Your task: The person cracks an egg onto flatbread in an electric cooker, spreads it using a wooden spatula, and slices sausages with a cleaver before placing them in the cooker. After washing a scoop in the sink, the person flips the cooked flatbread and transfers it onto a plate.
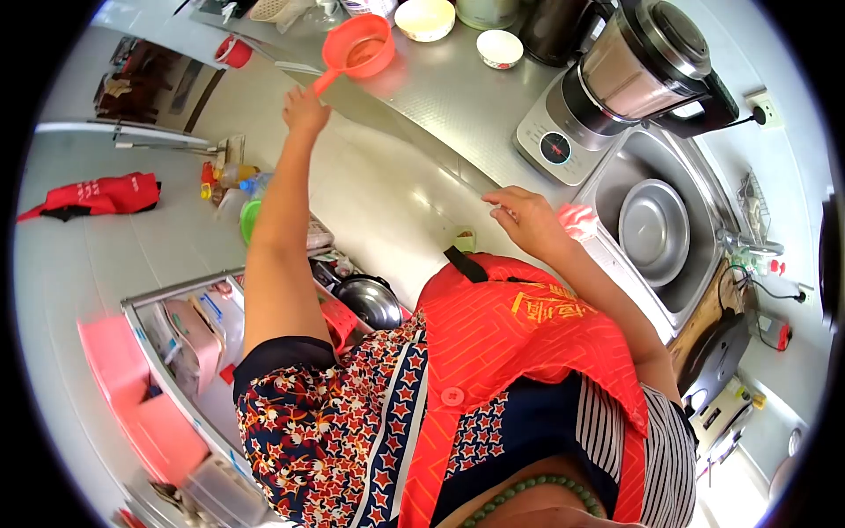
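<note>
My left hand (306, 111) is closed around the handle of a red plastic water dipper (359, 46). The dipper's bowl is over the counter's front edge, at the upper left of the view. My right hand (526, 220) holds nothing; its fingers are loosely bent and a little apart, beside the counter edge below the blender (647, 62). The blender jar holds a pinkish-brown content and its lid is on. A pink-and-white cloth or bag (577, 222) lies by my right wrist. Near the dipper stand a pale yellow bowl (425, 19) and a small white bowl (500, 49).
A steel basin (654, 231) sits in the sink (607, 189) on the right. A dark kettle (556, 31) stands behind the blender. Bottles (236, 176), a lidded pot (368, 302) and a storage rack with pink bins (163, 440) are on the left. A red apron covers my front.
</note>
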### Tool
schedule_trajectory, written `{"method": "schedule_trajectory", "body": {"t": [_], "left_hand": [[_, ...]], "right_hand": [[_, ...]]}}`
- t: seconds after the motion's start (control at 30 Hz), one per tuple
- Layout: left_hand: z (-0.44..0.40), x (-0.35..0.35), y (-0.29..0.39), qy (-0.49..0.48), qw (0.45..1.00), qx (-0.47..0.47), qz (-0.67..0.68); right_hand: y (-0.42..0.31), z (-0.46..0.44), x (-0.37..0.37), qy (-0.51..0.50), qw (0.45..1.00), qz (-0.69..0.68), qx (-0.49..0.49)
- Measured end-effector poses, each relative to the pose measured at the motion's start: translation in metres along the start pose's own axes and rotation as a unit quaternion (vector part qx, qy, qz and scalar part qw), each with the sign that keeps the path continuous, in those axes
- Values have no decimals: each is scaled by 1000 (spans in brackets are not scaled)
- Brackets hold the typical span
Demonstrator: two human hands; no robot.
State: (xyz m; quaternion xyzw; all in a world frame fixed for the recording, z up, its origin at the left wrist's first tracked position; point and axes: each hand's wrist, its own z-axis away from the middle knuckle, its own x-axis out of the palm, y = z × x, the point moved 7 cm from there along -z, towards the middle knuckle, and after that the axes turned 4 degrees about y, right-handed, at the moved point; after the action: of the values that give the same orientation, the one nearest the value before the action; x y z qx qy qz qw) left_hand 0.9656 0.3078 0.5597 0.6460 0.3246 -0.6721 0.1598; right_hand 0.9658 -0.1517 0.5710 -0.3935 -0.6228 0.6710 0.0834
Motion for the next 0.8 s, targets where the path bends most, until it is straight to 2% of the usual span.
{"method": "schedule_trajectory", "body": {"t": [0.1, 0.2, 0.3, 0.37, 0.4, 0.43, 0.47, 0.53, 0.63, 0.67, 0.7, 0.77, 0.8], "left_hand": [[-36, 15, -9, -35, 999, -18, -33], [-56, 34, -11, -153, 988, -27, -8], [-89, 92, -34, -104, 994, 41, 9], [-107, 123, -39, -107, 988, 106, 19], [-90, 115, -23, -212, 960, 37, 177], [-63, 98, -7, -313, 893, -40, 321], [-42, 101, 6, -325, 841, -92, 422], [-9, 99, 20, -325, 702, -206, 599], [53, 88, 59, -317, 604, -166, 712], [78, 75, 70, -266, 648, -163, 694], [103, 64, 79, -237, 671, -155, 685], [156, 43, 98, -214, 692, -152, 673], [181, 43, 105, -211, 681, -144, 687]], "right_hand": [[7, -10, 1, 9, 1000, 5, 14], [13, -12, -5, 16, 999, 19, 34], [25, -7, -8, 24, 998, 29, 45], [32, 0, -9, 46, 998, 32, 35], [35, 4, -10, 57, 997, 36, 29], [37, 10, -13, 57, 997, 40, 45], [38, 13, -15, 56, 996, 41, 56], [43, 26, -18, 56, 996, 43, 62], [51, 46, -21, 62, 995, 36, 67], [51, 55, -28, 67, 994, 30, 77], [52, 64, -34, 71, 993, 23, 88], [61, 88, -45, 87, 992, 6, 95], [67, 101, -52, 96, 991, -3, 97]]}}
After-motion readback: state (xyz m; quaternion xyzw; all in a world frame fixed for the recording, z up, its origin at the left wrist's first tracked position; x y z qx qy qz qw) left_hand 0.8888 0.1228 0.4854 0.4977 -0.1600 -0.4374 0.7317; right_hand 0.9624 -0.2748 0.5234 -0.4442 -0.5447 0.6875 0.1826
